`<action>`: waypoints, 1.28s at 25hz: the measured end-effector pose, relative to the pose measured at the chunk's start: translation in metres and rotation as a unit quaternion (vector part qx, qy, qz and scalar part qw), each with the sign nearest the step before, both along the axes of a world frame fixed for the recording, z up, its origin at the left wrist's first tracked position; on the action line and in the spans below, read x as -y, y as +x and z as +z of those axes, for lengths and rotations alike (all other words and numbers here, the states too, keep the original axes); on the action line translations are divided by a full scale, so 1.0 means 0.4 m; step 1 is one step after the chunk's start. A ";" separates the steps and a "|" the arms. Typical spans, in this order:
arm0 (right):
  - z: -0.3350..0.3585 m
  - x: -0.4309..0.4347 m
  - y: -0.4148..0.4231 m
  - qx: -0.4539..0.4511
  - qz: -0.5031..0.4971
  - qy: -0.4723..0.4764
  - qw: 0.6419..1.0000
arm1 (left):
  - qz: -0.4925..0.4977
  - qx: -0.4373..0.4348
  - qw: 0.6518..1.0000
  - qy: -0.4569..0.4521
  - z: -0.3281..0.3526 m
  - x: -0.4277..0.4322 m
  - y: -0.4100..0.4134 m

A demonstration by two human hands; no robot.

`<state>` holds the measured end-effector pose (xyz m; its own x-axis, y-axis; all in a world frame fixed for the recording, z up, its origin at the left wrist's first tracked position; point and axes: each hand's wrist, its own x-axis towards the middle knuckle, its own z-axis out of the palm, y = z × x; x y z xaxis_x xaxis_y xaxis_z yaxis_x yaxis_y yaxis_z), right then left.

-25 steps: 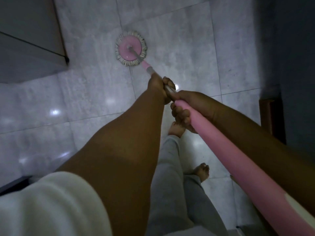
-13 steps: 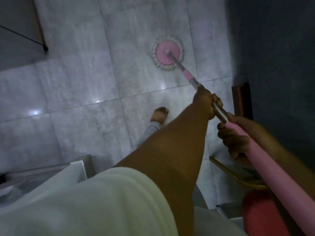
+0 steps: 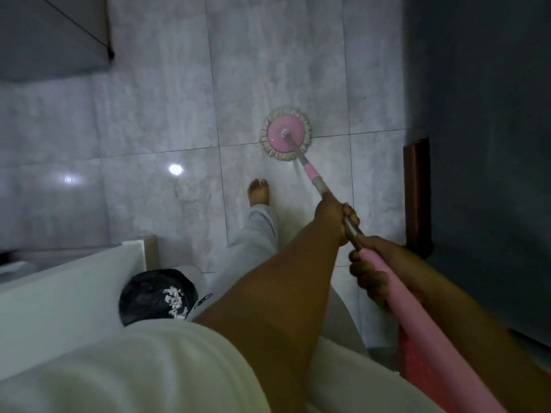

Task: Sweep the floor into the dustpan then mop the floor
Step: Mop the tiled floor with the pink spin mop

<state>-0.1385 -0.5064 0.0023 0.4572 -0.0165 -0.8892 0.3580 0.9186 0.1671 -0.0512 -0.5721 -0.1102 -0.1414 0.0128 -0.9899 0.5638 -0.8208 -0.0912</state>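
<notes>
A round pink mop head (image 3: 285,137) with a pale fringe lies flat on the grey tiled floor (image 3: 155,114), ahead and right of centre. Its pink and metal handle (image 3: 311,174) runs down to the lower right. My left hand (image 3: 335,217) grips the metal part of the handle, lower down the pole. My right hand (image 3: 371,272) grips the thick pink upper section just behind it. My bare foot (image 3: 258,192) stands on the tiles left of the handle. No dustpan or broom is in sight.
A grey cabinet (image 3: 50,37) fills the upper left corner. A white ledge (image 3: 71,281) sits at lower left with a black bag-lined bin (image 3: 155,293) beside it. A dark wall (image 3: 483,144) and a brown wooden edge (image 3: 417,192) bound the right side. Something red (image 3: 414,362) sits at lower right.
The mop head has slid from the far left tile toward the right and closer to me. The view has turned, bringing the white ledge and black bin into sight. Both hands keep their grip.
</notes>
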 end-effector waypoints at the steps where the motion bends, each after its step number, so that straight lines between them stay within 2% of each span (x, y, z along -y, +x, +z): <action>1: 0.008 0.001 0.022 0.005 0.001 0.000 1.000 | 0.016 0.009 1.000 -0.007 0.000 -0.003 0.028; 7: -0.026 0.064 0.189 0.016 0.103 -0.018 0.994 | 0.068 0.058 0.996 0.013 -0.027 0.016 0.245; 11: -0.038 0.114 0.266 -0.018 0.152 -0.029 0.988 | 0.091 0.070 0.993 0.010 -0.050 0.045 0.323; 14: -0.003 0.130 0.270 -0.025 0.115 -0.014 0.993 | 0.081 0.055 0.995 0.021 -0.020 0.070 0.326; 18: 0.077 0.149 0.232 -0.017 0.062 0.044 0.997 | 0.076 -0.009 0.996 0.048 0.018 0.086 0.284; 22: 0.138 0.124 0.188 -0.055 0.062 0.051 0.995 | -0.020 -0.064 0.997 0.028 0.053 0.055 0.233; 24: 0.167 0.133 0.197 -0.073 0.100 0.050 0.991 | -0.137 -0.064 0.988 0.010 0.083 0.057 0.267; 25: 0.175 0.148 0.204 -0.083 0.115 0.045 0.989 | -0.224 -0.043 0.973 -0.013 0.096 0.071 0.291; 26: 0.180 0.174 0.210 -0.095 0.125 0.041 0.987 | -0.328 -0.008 0.943 -0.050 0.110 0.093 0.316; 27: 0.185 0.202 0.214 -0.107 0.135 0.038 0.984 | -0.442 0.037 0.890 -0.106 0.121 0.116 0.342; 29: 0.202 0.264 0.233 -0.106 0.151 0.031 0.982 | -0.611 0.122 0.731 -0.278 0.152 0.162 0.397; 30: 0.210 0.295 0.236 -0.103 0.153 0.030 0.982 | -0.642 0.135 0.658 -0.369 0.175 0.179 0.412; 31: 0.215 0.325 0.237 -0.101 0.148 0.032 0.983 | -0.651 0.132 0.605 -0.439 0.199 0.193 0.423; 32: 0.219 0.352 0.239 -0.097 0.136 0.037 0.985 | -0.646 0.124 0.569 -0.493 0.218 0.198 0.433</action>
